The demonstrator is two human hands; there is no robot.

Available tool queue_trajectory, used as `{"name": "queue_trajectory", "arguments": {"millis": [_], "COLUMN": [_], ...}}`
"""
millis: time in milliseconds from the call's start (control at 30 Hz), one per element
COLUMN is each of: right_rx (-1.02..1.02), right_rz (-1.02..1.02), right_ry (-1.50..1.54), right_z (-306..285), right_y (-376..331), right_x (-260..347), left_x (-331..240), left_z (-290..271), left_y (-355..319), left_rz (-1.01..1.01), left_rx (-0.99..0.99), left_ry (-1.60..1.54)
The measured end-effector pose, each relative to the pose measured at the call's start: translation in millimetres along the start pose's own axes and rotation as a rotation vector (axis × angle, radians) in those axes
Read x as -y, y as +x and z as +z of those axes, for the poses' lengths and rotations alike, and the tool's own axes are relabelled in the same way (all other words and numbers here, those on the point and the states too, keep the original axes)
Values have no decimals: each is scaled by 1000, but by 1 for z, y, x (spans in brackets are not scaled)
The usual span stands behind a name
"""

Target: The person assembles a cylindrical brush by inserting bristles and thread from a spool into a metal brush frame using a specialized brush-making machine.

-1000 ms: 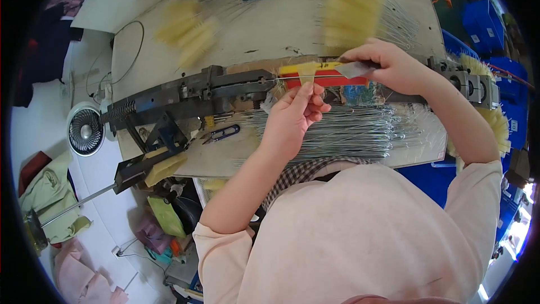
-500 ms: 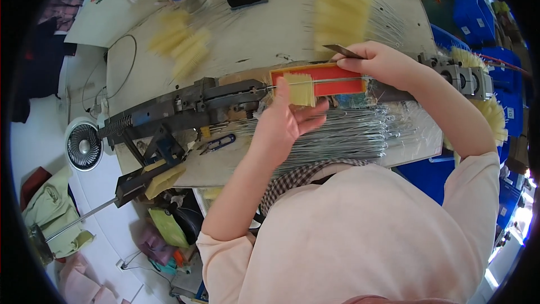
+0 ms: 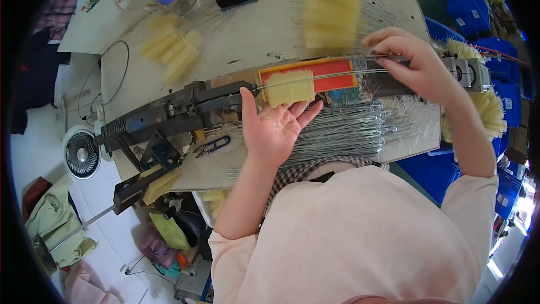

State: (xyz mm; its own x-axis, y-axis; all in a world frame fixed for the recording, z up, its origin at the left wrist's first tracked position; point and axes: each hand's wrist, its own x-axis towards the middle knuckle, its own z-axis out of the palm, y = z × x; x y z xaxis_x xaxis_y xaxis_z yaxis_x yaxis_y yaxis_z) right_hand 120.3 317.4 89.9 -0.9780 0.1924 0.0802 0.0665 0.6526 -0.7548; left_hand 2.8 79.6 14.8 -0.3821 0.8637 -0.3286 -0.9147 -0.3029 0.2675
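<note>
A block of pale yellow bristles (image 3: 289,87) lies partly over a red tray with a yellow rim (image 3: 335,81). A thin metal wire (image 3: 346,73) runs lengthwise across the bristles and the tray. My left hand (image 3: 274,134) is palm up and open, its thumb apart and its fingertips reaching the near edge of the bristles. Beyond the tray's right end, my right hand (image 3: 409,62) is curled with thumb and fingers around the wire's right part. Whether a dark strip is also in its fingers is unclear. The long dark metal machine (image 3: 197,101) extends left from the tray.
Bundled metal wires (image 3: 343,132) lie along the near table edge, with blue-handled snips (image 3: 214,144) to their left. Yellow brushes (image 3: 332,8) lie at the back, more (image 3: 171,45) at back left. A round fan (image 3: 82,154) stands left; blue bins (image 3: 469,8) are at right.
My right hand has moved right, off the tray, and the dark blade it held no longer shows clearly. My left hand has lowered and turned palm up. The bristles now lie spread wider.
</note>
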Motion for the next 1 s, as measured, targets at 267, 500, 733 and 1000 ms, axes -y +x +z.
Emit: {"name": "queue_trajectory", "arguments": {"millis": [267, 500, 733, 1000], "right_rx": [-28, -128, 76, 116], "right_rz": [-321, -342, -303, -290], "right_ry": [-588, -549, -765, -775], "right_z": [80, 59, 40, 24], "right_y": [3, 29, 18, 11], "right_x": [43, 31, 24, 21], "left_x": [0, -1, -3, -2], "left_z": [-19, -5, -3, 0], "left_y": [-1, 3, 2, 2], "left_rz": [-96, -51, -34, 5], "left_rx": [246, 163, 79, 25], "left_ry": [-215, -101, -63, -8]}}
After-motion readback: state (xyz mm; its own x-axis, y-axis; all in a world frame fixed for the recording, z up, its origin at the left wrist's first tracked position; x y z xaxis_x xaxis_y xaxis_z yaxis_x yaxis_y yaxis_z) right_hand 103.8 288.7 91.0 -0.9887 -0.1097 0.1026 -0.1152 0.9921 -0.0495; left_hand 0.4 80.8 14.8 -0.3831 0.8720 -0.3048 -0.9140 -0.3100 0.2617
